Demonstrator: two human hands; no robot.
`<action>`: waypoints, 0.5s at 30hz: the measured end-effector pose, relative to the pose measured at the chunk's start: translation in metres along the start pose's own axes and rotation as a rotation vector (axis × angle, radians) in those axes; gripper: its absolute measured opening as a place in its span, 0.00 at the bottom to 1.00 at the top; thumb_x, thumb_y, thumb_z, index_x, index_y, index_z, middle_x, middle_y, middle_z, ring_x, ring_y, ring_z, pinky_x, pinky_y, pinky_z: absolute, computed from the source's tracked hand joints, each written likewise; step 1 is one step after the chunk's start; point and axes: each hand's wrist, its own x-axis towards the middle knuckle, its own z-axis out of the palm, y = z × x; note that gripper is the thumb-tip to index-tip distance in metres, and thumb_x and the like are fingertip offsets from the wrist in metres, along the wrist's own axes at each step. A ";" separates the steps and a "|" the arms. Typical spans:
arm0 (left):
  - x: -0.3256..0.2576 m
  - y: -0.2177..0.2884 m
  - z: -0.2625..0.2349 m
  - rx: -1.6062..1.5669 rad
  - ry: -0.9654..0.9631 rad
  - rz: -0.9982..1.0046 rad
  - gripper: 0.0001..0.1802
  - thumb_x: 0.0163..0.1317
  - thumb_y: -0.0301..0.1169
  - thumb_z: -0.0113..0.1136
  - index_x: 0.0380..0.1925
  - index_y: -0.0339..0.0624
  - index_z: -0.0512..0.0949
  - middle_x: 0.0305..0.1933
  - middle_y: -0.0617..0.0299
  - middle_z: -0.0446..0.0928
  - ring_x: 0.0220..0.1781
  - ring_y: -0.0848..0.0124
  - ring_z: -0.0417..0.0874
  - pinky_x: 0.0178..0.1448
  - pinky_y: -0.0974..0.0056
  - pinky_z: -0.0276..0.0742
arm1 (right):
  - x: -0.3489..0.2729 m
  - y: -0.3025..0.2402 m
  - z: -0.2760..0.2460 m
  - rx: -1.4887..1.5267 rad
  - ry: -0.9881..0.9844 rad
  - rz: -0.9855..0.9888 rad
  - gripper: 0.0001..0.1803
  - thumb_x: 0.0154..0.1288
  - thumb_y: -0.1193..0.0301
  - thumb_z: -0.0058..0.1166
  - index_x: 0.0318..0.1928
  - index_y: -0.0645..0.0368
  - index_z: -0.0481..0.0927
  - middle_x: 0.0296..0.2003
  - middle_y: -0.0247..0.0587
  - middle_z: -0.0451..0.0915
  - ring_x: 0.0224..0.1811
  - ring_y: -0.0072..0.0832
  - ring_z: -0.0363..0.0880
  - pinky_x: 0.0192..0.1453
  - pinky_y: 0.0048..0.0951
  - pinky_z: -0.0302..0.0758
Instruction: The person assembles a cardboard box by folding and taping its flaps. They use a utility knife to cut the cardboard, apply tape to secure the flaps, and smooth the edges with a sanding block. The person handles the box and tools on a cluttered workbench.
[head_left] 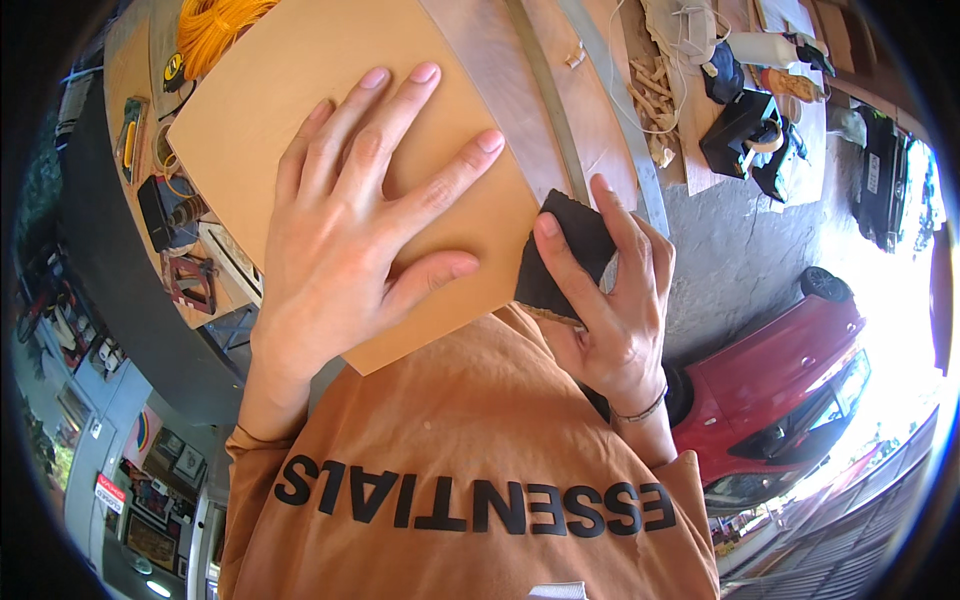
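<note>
My left hand [365,215] lies flat with spread fingers on a smooth tan wooden board [290,80], pressing it down near its lower edge. My right hand [610,300] grips a folded piece of dark sandpaper [565,250] and holds it against the board's right edge. The board rests tilted over a wooden workbench [590,90]. An orange shirt [470,430] with black lettering fills the lower middle of the view.
A coil of yellow cord [215,25] lies beyond the board. Wood scraps [655,90] and black tools [745,130] sit on the bench at upper right. Tools and a tape measure [175,65] lie at left. A red car [790,380] stands on concrete at right.
</note>
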 end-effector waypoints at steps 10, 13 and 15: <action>0.000 -0.002 0.000 -0.036 0.002 -0.018 0.37 0.63 0.64 0.58 0.69 0.64 0.79 0.81 0.50 0.62 0.76 0.43 0.66 0.76 0.41 0.60 | -0.012 -0.017 -0.005 -0.024 -0.079 0.151 0.32 0.56 0.70 0.71 0.64 0.47 0.85 0.52 0.53 0.71 0.52 0.45 0.73 0.58 0.38 0.76; 0.000 -0.002 0.000 -0.041 -0.005 -0.027 0.37 0.63 0.64 0.58 0.69 0.64 0.79 0.81 0.50 0.62 0.76 0.43 0.65 0.76 0.40 0.60 | -0.013 -0.021 -0.002 -0.034 -0.046 0.176 0.31 0.57 0.70 0.71 0.64 0.48 0.86 0.52 0.53 0.71 0.52 0.45 0.72 0.57 0.38 0.76; -0.001 0.000 0.001 -0.035 -0.011 -0.021 0.37 0.63 0.64 0.58 0.69 0.64 0.79 0.81 0.51 0.62 0.77 0.43 0.65 0.76 0.40 0.60 | -0.011 -0.020 0.002 -0.028 -0.021 0.169 0.30 0.57 0.71 0.71 0.63 0.49 0.86 0.52 0.53 0.71 0.52 0.44 0.72 0.57 0.37 0.75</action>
